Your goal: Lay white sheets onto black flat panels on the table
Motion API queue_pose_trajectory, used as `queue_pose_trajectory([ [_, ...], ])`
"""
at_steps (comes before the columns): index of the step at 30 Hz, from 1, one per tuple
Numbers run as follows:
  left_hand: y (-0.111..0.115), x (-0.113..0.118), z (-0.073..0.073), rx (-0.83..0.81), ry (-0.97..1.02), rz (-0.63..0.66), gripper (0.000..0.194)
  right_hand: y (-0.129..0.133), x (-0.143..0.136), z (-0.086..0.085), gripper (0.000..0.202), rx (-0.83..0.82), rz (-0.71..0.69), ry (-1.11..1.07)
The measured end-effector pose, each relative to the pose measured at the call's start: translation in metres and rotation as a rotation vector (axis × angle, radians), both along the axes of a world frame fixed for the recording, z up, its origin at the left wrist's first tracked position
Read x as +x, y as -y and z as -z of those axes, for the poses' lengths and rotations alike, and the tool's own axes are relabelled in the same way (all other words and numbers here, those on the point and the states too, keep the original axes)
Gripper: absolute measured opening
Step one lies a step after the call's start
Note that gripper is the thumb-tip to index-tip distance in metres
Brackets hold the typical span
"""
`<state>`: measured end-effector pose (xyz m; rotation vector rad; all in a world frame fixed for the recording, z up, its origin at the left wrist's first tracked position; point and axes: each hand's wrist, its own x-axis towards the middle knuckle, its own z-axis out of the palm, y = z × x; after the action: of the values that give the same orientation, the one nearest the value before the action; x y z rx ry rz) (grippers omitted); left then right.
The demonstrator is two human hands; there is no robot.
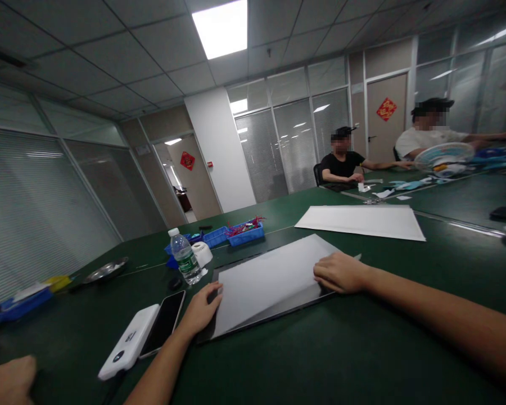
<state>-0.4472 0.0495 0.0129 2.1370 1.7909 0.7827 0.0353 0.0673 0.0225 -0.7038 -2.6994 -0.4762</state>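
Note:
A white sheet (270,275) lies on a dark flat board (274,315) on the green table, its near edge set at a slant to the board. My left hand (202,308) rests at the left end of the sheet, with thumb and fingers apart at its edge. At the right end, my right hand (339,273) has its fingers curled together on the sheet's edge; its fingertips are partly hidden, and a small pointed corner shows behind the hand.
Left of the sheet are a bottle (185,260), a phone (163,323) and a white power bank (129,342). Blue trays (245,233) stand behind. Another white sheet (360,220) lies back right. Another person's hand (10,379) is bottom left; two people sit across.

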Motion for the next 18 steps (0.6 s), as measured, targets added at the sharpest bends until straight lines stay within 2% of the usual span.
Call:
queue_pose_trajectory([
  [5,0.001,0.001,-0.001,0.011,-0.004,-0.004,0.053,0.007,-0.012,-0.001,0.032,-0.001,-0.087,0.036],
  [12,0.002,0.001,-0.002,-0.001,-0.004,-0.005,0.058,0.019,-0.012,-0.012,0.033,-0.100,-0.110,0.011],
  [18,0.000,-0.001,0.000,0.007,0.005,-0.015,0.057,0.017,-0.008,-0.015,0.037,-0.196,-0.112,-0.038],
])
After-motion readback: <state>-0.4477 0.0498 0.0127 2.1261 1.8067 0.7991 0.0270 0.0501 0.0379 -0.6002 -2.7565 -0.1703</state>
